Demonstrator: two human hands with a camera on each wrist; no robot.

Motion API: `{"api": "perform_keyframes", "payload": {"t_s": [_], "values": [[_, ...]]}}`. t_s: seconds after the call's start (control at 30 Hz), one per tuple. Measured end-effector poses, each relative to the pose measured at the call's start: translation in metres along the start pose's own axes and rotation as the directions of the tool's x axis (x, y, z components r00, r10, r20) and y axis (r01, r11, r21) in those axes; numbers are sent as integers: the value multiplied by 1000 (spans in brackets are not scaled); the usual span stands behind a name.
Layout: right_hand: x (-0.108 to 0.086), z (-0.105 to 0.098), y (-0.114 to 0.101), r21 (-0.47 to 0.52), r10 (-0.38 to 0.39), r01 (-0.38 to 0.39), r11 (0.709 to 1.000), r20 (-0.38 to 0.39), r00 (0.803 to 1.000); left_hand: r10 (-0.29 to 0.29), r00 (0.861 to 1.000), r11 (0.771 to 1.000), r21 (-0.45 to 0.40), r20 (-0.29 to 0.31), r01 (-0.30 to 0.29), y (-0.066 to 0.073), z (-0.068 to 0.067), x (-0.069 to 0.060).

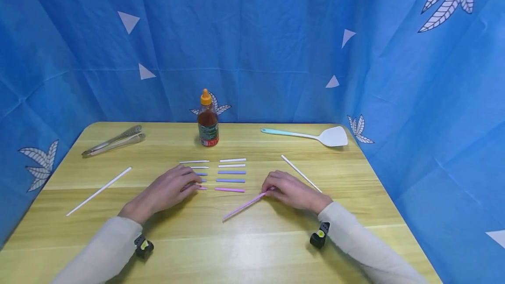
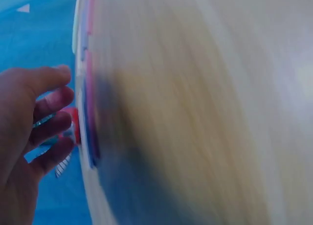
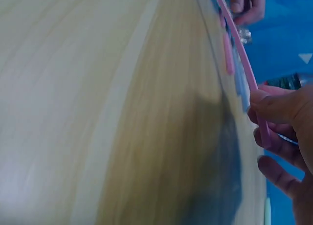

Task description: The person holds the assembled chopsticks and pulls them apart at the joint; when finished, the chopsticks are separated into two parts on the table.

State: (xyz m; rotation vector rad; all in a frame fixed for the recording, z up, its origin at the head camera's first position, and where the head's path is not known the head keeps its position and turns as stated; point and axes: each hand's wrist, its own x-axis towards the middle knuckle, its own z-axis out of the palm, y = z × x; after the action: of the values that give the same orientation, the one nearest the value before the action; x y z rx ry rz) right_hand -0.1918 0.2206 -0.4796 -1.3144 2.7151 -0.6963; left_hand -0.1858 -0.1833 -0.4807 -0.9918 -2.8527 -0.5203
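My right hand (image 1: 289, 189) pinches a long pink straw (image 1: 243, 207) near one end between thumb and fingers; the straw points toward the table's middle, slanting to the front left. In the right wrist view the thumb lies along this straw (image 3: 242, 54). My left hand (image 1: 169, 189) is over the left column of short straw pieces with its fingers loosely bent; no thing shows between them in the left wrist view. That column, partly hidden by the hand, has white pieces (image 1: 194, 161), purple ones and a pink one. Beside it a second column has white, purple (image 1: 230, 180) and pink pieces (image 1: 229, 189).
Long white straws lie at the left (image 1: 98, 191) and behind the right hand (image 1: 301, 173). Metal tongs (image 1: 114, 140) lie at the back left, a sauce bottle (image 1: 208, 122) stands at the back, and a white spatula (image 1: 333, 136) lies at the back right. A blue curtain (image 1: 268, 34) hangs behind.
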Motion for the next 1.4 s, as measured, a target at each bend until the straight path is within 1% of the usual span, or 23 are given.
{"api": "perform_keyframes", "payload": {"t_s": [0.1,0.2,0.27,0.37,0.43,0.5,0.63,0.73,0.83,0.97,1.13,1.2,1.4], "values": [[8,0,-9,-24,1,-1,1000,-29,1000,-10,1000,999,-37,7,10,15,-3,5],[18,1,-19,-54,-8,5,999,-64,998,-19,999,995,-93,42,22,31,-6,8],[24,2,-24,-64,-19,13,998,-89,996,-7,998,992,-124,56,13,39,-7,10],[34,3,-32,-71,-28,19,997,-124,992,4,998,989,-149,63,5,47,-7,12],[39,4,-36,-65,-30,20,998,-148,989,7,998,989,-149,58,1,50,-6,13],[43,5,-40,-60,-30,20,998,-170,985,11,999,989,-147,42,-4,52,-6,13],[50,8,-46,-42,-14,5,999,-195,981,-6,1000,990,-142,9,7,52,-5,13],[54,11,-49,-10,19,-21,1000,-182,983,-24,1000,990,-138,-12,22,51,-3,13],[58,15,-53,22,55,-52,998,-157,986,-25,999,989,-145,-38,19,51,-2,12],[63,19,-58,20,57,-55,998,-145,988,-15,997,985,-172,-78,2,53,-3,13],[69,22,-64,26,50,-46,999,-163,985,-23,990,984,-179,-137,-2,56,-3,13],[70,22,-66,33,56,-51,998,-171,984,-35,987,983,-181,-157,6,56,-2,13],[75,22,-69,61,55,-44,997,-199,979,-28,976,981,-195,-217,-15,56,0,13]]}}
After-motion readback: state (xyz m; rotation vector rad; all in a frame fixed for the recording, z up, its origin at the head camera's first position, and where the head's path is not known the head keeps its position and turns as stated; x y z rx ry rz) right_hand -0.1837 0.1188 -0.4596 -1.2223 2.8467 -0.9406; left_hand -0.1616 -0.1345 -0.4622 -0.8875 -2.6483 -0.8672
